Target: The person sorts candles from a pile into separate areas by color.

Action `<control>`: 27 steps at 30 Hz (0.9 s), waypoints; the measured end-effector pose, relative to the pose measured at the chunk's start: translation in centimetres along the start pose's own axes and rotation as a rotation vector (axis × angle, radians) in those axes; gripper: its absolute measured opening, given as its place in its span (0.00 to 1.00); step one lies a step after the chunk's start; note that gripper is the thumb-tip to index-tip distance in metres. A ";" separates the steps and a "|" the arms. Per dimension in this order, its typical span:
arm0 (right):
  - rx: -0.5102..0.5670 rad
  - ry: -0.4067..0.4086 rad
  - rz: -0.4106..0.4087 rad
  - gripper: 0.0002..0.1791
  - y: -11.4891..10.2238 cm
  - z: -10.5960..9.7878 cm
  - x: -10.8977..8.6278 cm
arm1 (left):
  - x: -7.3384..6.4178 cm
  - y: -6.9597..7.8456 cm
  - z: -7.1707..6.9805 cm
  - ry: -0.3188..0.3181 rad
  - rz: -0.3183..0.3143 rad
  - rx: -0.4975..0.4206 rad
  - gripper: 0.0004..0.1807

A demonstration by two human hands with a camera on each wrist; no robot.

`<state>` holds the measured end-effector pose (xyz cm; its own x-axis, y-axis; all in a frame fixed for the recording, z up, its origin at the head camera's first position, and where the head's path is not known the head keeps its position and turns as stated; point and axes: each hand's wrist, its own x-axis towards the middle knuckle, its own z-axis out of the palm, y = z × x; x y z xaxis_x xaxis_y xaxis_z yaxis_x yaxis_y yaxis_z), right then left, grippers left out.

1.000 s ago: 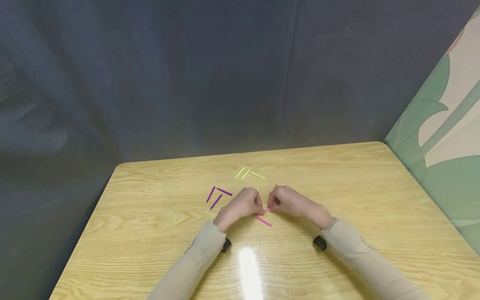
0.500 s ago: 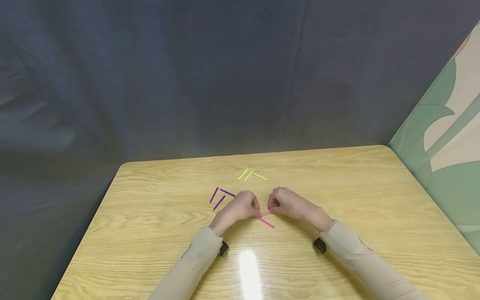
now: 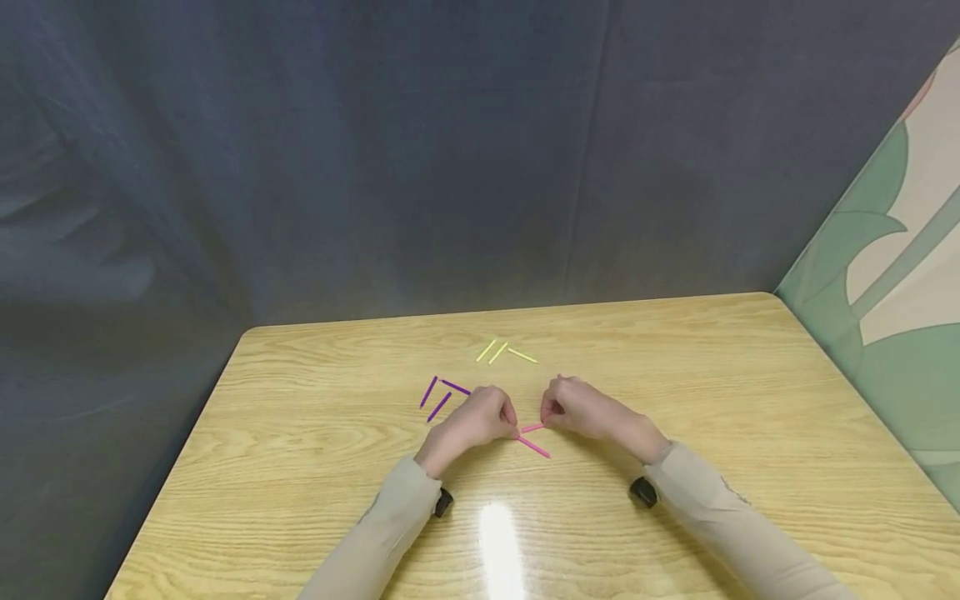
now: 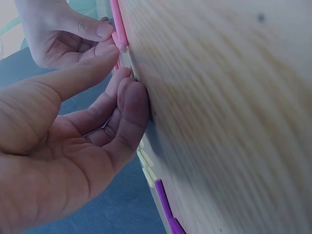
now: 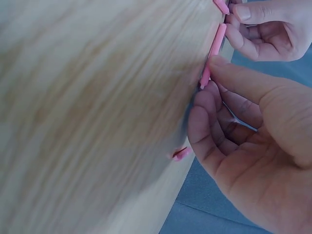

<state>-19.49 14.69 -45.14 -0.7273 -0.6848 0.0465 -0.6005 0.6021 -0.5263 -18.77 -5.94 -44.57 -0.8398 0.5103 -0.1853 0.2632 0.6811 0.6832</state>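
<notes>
In the head view my right hand [image 3: 588, 407] pinches a thin pink stick [image 3: 533, 428] between thumb and fingers, low over the wooden table [image 3: 337, 483]. The right wrist view shows that pink stick [image 5: 218, 44] with a small pale tip below the thumb. My left hand [image 3: 476, 417] has its thumb and fingertips at the upper left end of a second pink stick [image 3: 534, 447], which slants toward the lower right. The two sticks nearly meet at the left fingertips. Part of another pink piece [image 5: 180, 154] shows beyond my right hand, mostly hidden.
Several purple sticks [image 3: 439, 407] lie left of my left hand, one partly behind it. Farther back lie several yellow sticks [image 3: 498, 353]. A dark curtain [image 3: 420, 167] hangs behind the table, and a leaf-patterned wall [image 3: 892, 275] stands at the right.
The stick in my right hand has turned slightly and shows more of its length. My left fingertips have drawn back a little from it. The purple and yellow sticks lie as before.
</notes>
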 end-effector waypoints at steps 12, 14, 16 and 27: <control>0.038 0.029 0.082 0.08 0.4 -1.0 -0.5 | -0.1 -0.2 0.0 -0.013 0.041 0.048 0.06; 0.050 0.033 0.097 0.07 0.5 -1.2 -0.6 | -0.2 -0.2 0.0 -0.015 0.045 0.053 0.07; 0.057 0.038 0.100 0.07 0.7 -1.5 -0.7 | -0.3 -0.1 0.0 -0.018 0.049 0.056 0.07; 0.039 0.177 0.243 0.04 1.1 -2.6 -1.1 | -0.5 0.2 0.4 -0.017 0.102 0.094 0.06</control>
<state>-20.23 17.18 -43.58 -0.8969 -0.4382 0.0600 -0.3906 0.7212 -0.5721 -18.09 -5.82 -44.61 -0.7983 0.5879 -0.1307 0.3910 0.6709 0.6301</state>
